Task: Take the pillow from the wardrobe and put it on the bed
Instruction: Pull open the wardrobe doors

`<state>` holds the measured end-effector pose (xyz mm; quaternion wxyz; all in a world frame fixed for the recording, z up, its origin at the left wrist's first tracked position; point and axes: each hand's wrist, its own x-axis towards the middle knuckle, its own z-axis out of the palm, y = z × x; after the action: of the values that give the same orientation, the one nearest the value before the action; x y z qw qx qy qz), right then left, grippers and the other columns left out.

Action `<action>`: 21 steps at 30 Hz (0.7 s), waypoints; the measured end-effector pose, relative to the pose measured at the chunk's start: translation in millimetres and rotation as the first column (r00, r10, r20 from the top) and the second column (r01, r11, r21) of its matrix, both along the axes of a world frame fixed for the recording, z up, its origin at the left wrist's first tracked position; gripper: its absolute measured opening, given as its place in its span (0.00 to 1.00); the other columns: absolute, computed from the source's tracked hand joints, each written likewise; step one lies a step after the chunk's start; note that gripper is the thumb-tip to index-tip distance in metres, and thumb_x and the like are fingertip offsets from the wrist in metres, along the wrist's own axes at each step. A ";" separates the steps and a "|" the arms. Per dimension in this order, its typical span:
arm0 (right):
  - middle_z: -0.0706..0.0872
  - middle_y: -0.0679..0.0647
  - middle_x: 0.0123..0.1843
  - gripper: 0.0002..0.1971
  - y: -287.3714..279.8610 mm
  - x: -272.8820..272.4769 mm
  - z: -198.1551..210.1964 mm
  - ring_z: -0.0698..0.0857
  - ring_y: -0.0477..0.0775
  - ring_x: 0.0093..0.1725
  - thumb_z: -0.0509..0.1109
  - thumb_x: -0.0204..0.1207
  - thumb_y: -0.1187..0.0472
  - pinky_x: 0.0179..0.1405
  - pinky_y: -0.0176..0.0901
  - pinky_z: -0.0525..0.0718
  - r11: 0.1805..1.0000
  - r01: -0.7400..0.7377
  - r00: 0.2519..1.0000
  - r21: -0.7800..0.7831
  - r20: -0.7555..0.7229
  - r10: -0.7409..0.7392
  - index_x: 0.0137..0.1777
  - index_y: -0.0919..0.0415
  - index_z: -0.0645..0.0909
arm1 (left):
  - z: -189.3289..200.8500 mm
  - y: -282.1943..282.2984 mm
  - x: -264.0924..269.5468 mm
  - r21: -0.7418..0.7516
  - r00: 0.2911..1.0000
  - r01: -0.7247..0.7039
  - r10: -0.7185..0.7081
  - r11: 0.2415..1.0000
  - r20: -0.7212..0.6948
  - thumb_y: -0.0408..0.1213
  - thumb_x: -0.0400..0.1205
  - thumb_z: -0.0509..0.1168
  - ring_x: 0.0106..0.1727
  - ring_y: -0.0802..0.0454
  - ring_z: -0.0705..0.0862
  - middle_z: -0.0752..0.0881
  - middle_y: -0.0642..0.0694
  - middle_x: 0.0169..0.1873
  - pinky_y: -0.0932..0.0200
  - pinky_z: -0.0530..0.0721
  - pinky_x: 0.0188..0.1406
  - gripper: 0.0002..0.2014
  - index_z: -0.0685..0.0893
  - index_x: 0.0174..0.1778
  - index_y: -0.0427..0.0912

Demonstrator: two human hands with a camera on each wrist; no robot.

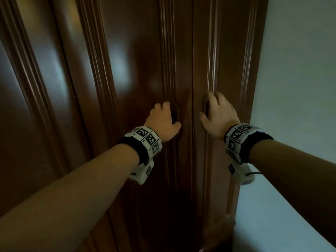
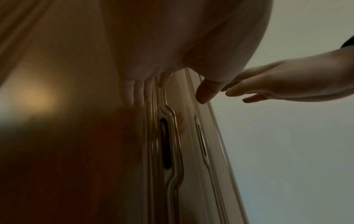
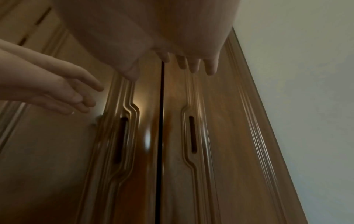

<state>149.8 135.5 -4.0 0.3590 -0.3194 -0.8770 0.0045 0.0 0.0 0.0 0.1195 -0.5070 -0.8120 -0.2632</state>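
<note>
A dark brown wardrobe fills the head view, its two doors [image 1: 138, 70] shut along a narrow seam [image 3: 161, 121]. Each door has a recessed slot handle beside the seam: the left slot [image 2: 165, 144] and the right slot [image 3: 192, 134]. My left hand [image 1: 164, 119] reaches to the left slot and partly covers it, fingers [image 2: 137, 94] straight and holding nothing. My right hand [image 1: 218, 111] lies against the right door at its slot, fingers [image 3: 191, 63] also straight. I cannot tell whether any fingertip is inside a slot. No pillow or bed is in view.
A pale wall [image 1: 300, 88] meets the wardrobe's right side, close to my right forearm. More dark wardrobe panels [image 1: 36, 106] run on to the left. The room is dim, and both wrist views look up along the doors.
</note>
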 end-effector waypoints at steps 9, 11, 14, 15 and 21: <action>0.64 0.60 0.80 0.41 79.9 -37.1 -32.0 0.74 0.64 0.74 0.68 0.76 0.48 0.68 0.61 0.79 0.922 -0.219 0.970 -0.318 -0.174 0.170 0.84 0.55 0.53 | -22.8 67.6 1.6 -0.012 0.978 -0.187 0.187 0.982 0.096 0.53 0.79 0.67 0.63 0.34 0.80 0.71 0.35 0.69 0.40 0.85 0.60 0.34 0.66 0.75 0.38; 0.68 0.60 0.78 0.40 90.5 -48.2 -30.3 0.75 0.62 0.73 0.70 0.76 0.50 0.69 0.59 0.79 0.891 -0.266 0.952 -0.367 -0.248 0.182 0.84 0.57 0.55 | -20.5 79.3 8.6 0.028 0.962 -0.267 0.264 0.963 0.068 0.55 0.79 0.67 0.61 0.35 0.81 0.74 0.35 0.65 0.41 0.85 0.57 0.31 0.71 0.70 0.36; 0.68 0.61 0.80 0.41 100.4 -62.6 -32.7 0.75 0.62 0.73 0.71 0.76 0.52 0.68 0.54 0.78 0.850 -0.305 0.938 -0.429 -0.290 0.190 0.84 0.59 0.53 | -21.1 96.0 20.9 0.047 0.938 -0.340 0.335 0.939 0.089 0.57 0.77 0.68 0.59 0.36 0.83 0.76 0.36 0.64 0.44 0.85 0.54 0.31 0.73 0.65 0.35; 0.67 0.62 0.80 0.41 102.7 -66.1 -34.3 0.75 0.62 0.73 0.71 0.76 0.52 0.67 0.53 0.78 0.846 -0.311 0.933 -0.433 -0.309 0.184 0.84 0.60 0.53 | -21.5 101.7 24.7 0.047 0.926 -0.363 0.355 0.931 0.125 0.57 0.77 0.69 0.60 0.36 0.83 0.77 0.36 0.64 0.46 0.85 0.54 0.32 0.72 0.66 0.34; 0.75 0.61 0.75 0.42 111.0 -73.0 -37.6 0.78 0.61 0.70 0.70 0.67 0.50 0.67 0.56 0.80 0.729 -0.429 0.856 -0.533 -0.498 0.140 0.81 0.63 0.62 | -26.8 124.0 45.3 0.096 0.833 -0.452 0.382 0.887 0.402 0.55 0.76 0.71 0.67 0.37 0.80 0.74 0.36 0.71 0.51 0.78 0.48 0.40 0.64 0.74 0.34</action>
<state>76.8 246.6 -41.7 0.4083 -0.2692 -0.7637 0.4215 45.3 124.0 -26.8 0.0653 -0.2443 -0.8825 -0.3966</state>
